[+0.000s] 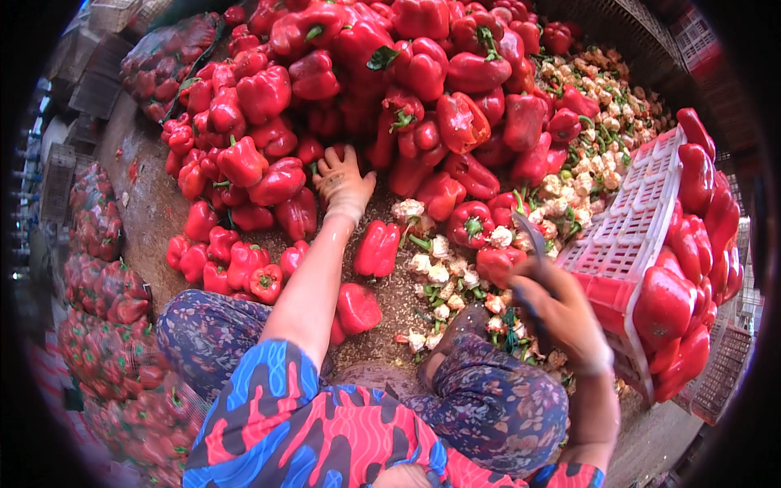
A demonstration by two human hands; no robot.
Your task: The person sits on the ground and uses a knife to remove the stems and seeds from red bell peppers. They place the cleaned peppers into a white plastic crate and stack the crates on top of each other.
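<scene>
My left hand (343, 186) reaches against the front of a heap of red bell peppers (262, 88), fingers spread and nothing in its grip. Both hands seem to wear thin gloves. My right hand (564, 314) is closed around the handle of a knife (532, 236), its blade pointing up and away from me, partly blurred. Below the blade rests a red pepper (497, 266). Between my arms a single pepper (377, 248) stands on the ground, and another pepper (359, 308) lies nearer my legs. Cut-out pepper cores (438, 271) with green stems are scattered in front of my right knee.
At right a white and red plastic crate (616, 222), tilted, is filled with peppers (665, 299). A large pile of cores (601, 122) spreads behind it. Mesh sacks of peppers (107, 287) line the left side, with another sack (165, 67) at back left.
</scene>
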